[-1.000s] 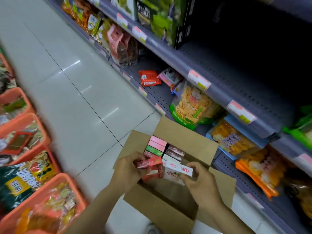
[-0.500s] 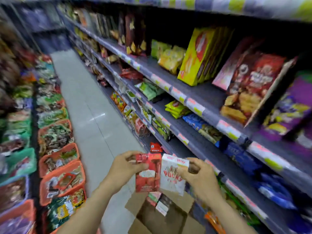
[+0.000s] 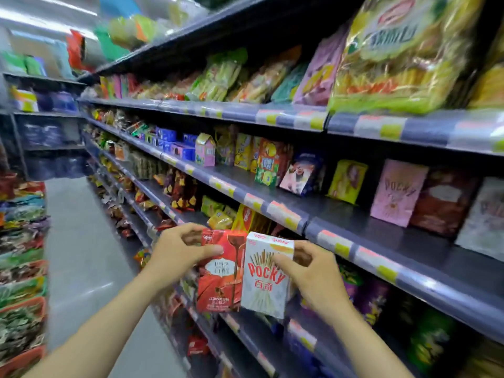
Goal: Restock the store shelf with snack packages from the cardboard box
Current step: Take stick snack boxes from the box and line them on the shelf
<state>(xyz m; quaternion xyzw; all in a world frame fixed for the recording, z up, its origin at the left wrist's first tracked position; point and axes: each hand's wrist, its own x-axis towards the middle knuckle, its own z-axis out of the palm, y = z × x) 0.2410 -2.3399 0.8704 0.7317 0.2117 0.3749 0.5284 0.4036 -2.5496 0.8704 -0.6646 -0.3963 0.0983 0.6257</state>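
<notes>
My left hand grips a red snack box by its upper left corner. Beside it, touching, my right hand holds a white Pocky box by its right edge. Both boxes are upright at chest height in front of the grey store shelf. On that shelf to the right stand a pink Pocky box and a dark red box, with a bare stretch of shelf in front of them. The cardboard box is out of view.
Shelves run along the right, packed with snack bags and boxes, with price tags on their edges. Orange baskets of packaged snacks line the left side. A grey tiled aisle runs between them.
My hands lifted the red and white boxes out of the cardboard box and raised them to shelf height. My view tilted up, and the cardboard box dropped out of sight.
</notes>
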